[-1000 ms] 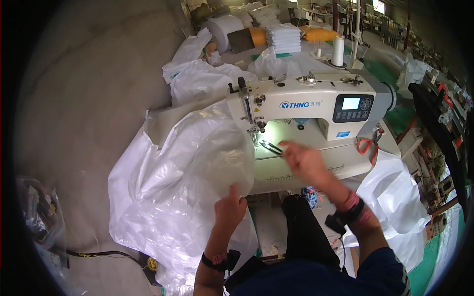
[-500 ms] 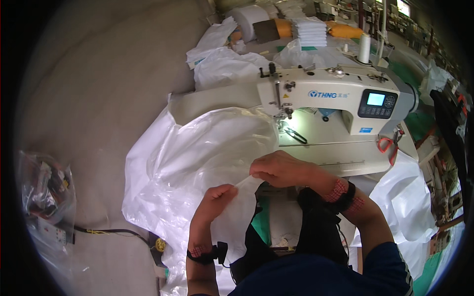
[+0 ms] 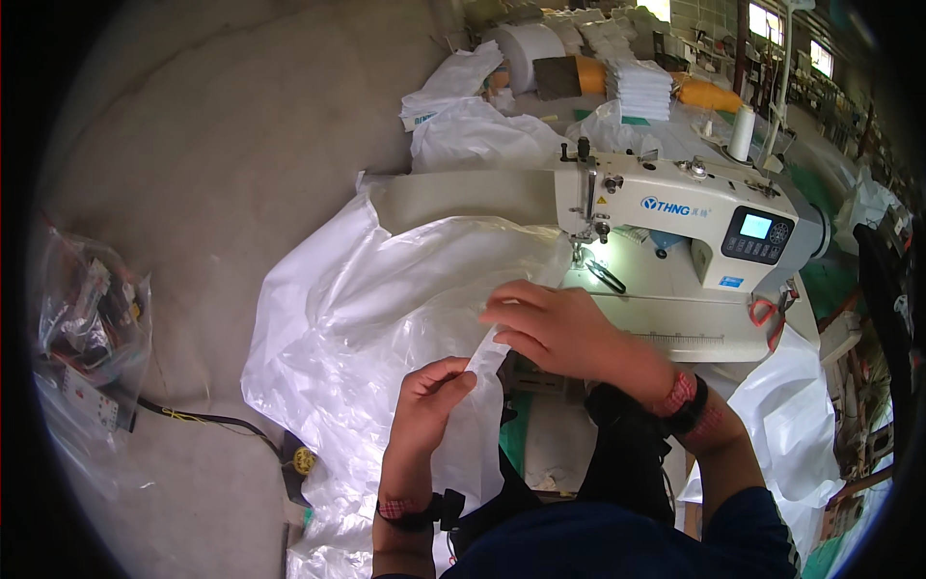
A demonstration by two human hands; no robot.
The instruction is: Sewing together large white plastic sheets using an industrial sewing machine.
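A large white plastic sheet (image 3: 328, 318) hangs in loose folds from the sewing machine table, over the front edge and down past my lap. Thumb and fingers of my left hand (image 3: 431, 398) pinch a narrow folded edge of it. Just above and to the right, my right hand (image 3: 559, 328) is at the upper end of that edge, thumb and fingers parted; whether the thumb touches the sheet is hard to tell. Behind my right hand stands a white sewing machine (image 3: 675, 198), its needle area lit. Dark thread snips (image 3: 606, 278) lie beside the needle.
Red-handled scissors (image 3: 764, 311) are at the table's right end. More white sheeting (image 3: 781, 415) hangs below them. A thread cone (image 3: 741, 133) stands behind the machine, with stacked white bundles (image 3: 639, 89) farther back. On the floor at left are a clear bag of parts (image 3: 92, 318) and a black cable (image 3: 207, 417).
My right hand's fingers have spread from their pinch on the sheet's edge. My left hand's grip on the folded edge now shows more plainly. The whole view has shifted, putting the machine farther right.
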